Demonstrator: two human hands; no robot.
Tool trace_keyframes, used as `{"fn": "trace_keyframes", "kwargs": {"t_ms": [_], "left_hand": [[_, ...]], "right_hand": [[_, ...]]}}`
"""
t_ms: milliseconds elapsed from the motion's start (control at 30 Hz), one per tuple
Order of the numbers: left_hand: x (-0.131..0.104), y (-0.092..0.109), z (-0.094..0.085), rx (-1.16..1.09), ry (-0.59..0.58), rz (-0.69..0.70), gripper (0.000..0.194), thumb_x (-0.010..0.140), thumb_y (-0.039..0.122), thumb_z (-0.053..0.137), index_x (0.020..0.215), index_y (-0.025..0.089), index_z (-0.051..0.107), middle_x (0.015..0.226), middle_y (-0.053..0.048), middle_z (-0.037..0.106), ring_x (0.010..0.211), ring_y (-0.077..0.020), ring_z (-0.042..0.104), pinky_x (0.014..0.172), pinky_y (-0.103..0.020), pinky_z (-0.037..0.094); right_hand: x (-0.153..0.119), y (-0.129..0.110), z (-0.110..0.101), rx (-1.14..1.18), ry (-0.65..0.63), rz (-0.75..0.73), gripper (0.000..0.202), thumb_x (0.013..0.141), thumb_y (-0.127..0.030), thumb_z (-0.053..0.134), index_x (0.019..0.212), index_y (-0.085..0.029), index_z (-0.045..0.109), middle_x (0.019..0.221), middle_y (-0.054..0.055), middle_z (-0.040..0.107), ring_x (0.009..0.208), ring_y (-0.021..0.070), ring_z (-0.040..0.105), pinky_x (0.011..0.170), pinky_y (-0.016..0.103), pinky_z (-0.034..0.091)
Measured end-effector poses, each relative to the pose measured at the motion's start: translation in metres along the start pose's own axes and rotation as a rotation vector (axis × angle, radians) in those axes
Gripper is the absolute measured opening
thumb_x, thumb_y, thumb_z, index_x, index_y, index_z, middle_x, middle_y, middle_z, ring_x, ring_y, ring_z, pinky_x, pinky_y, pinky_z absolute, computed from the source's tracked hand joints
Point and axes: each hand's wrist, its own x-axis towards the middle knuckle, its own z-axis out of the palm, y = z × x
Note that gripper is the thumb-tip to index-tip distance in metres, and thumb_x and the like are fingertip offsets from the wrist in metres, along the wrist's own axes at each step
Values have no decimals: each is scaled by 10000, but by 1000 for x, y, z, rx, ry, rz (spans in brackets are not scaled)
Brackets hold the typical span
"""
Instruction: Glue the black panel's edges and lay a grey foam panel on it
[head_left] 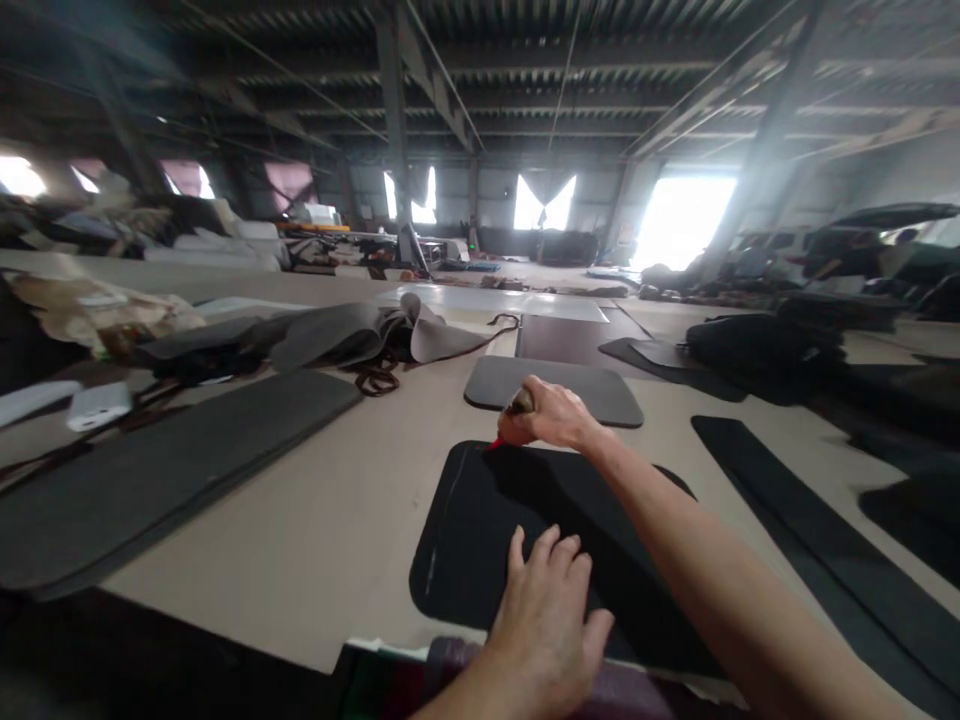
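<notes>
A black rounded-corner panel (480, 520) lies flat on the pale table in front of me, with a faint light line along its left side. My left hand (544, 610) rests palm down on its near part, fingers spread and holding nothing. At the far edge of the panel, my right hand (551, 412) is closed around a short tool with a brownish handle (523, 402). The tool's red tip (496, 442) meets the panel near its far left corner; its exact kind is hidden by my fingers. Just beyond lies a grey rounded panel (562, 388).
A long dark grey padded panel (180, 470) lies to the left, and a long black strip (795, 520) to the right. Grey sheet scraps (352, 335) and a dark coiled cord (377, 380) sit farther back. The near table edge (217, 635) runs below.
</notes>
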Motion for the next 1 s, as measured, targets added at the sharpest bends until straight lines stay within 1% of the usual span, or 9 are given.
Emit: {"fn": "trace_keyframes", "kwargs": {"t_ms": [133,333,433,600,733,900,1000], "left_hand": [[0,2,-1,4,2,-2,451,958,498,575,1349,277,535,1478,-17,497,1448,-243,333,1254,-649,128],[0,-2,5,28,34,5,443,956,495,586,1347,296,526,1476,-1,498,1447,-231,335,1256,-640,139],[-1,-4,8,42,45,12,438,963,487,573,1353,294,522,1477,4,496,1447,-235,331,1257,-639,141],[1,-4,8,88,36,28,438,973,474,543,1355,261,528,1487,-12,485,1445,-254,334,1245,-666,160],[3,-2,5,109,7,19,434,973,445,546,1365,258,529,1493,-7,479,1446,-253,336,1246,-656,175],[4,-1,3,149,0,17,401,969,372,555,1357,269,543,1493,-3,480,1446,-250,338,1245,-646,182],[6,2,0,221,-55,5,420,964,310,554,1379,248,529,1511,-25,458,1451,-262,330,1234,-655,202]], "right_hand": [[-6,8,-7,-29,-6,21,281,814,-418,592,1023,-231,567,989,94,714,850,282,664,587,305,288],[-11,12,-11,-58,-9,10,284,832,-425,582,1041,-233,589,1051,93,714,890,283,664,628,311,329],[-16,22,-19,-78,-11,35,286,838,-427,577,1043,-230,599,1028,96,715,879,281,659,640,310,341],[-35,53,-34,-114,-35,121,304,814,-404,587,1055,-221,605,919,95,708,788,271,640,608,307,325],[-56,84,-45,-136,-31,211,367,813,-469,586,1079,-218,615,947,108,702,801,278,630,608,306,330],[-85,126,-59,-167,-11,344,362,802,-462,585,1060,-209,614,940,108,695,798,272,625,590,304,320],[-104,149,-67,-177,9,424,357,794,-483,603,1022,-209,611,930,99,687,783,254,622,585,299,325]]}}
